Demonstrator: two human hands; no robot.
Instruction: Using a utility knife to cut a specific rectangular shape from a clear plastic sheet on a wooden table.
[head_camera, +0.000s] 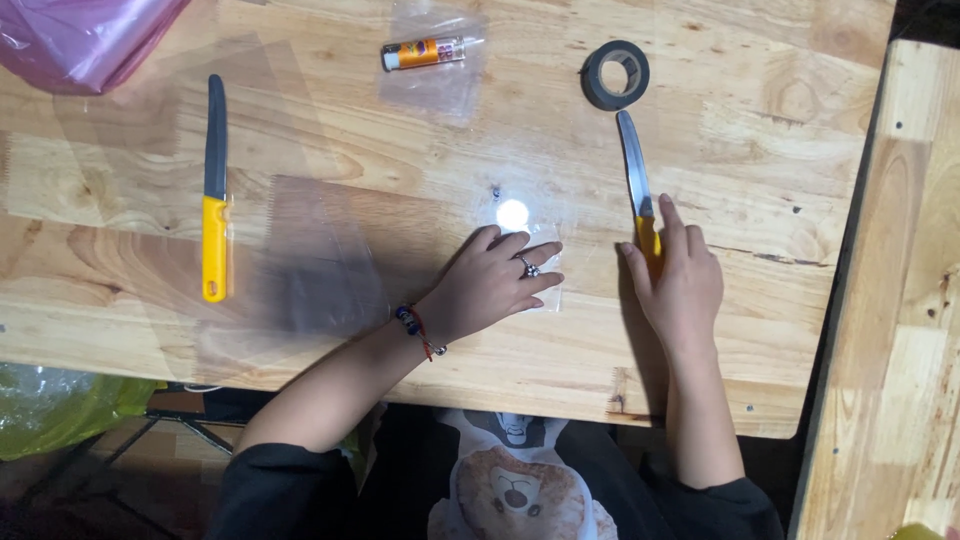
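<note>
The knife (640, 190) lies on the table (400, 150), its yellow handle pinched under the right hand (680, 285), blade pointing away toward the tape roll (615, 74); left hand (490, 285), fingers spread, should press the clear bag (540, 265) flat.

left hand (490, 285): flat on a clear bag (535, 270) at the table's (400, 130) middle.
right hand (680, 285): on the handle of a knife (637, 175), right of the left hand.
tape roll (615, 75): behind that knife's tip.
tube (425, 52): far edge, left of the tape roll.
second knife (214, 190): far left, well apart from the hands.
pink bag (80, 40): far left corner.
</note>
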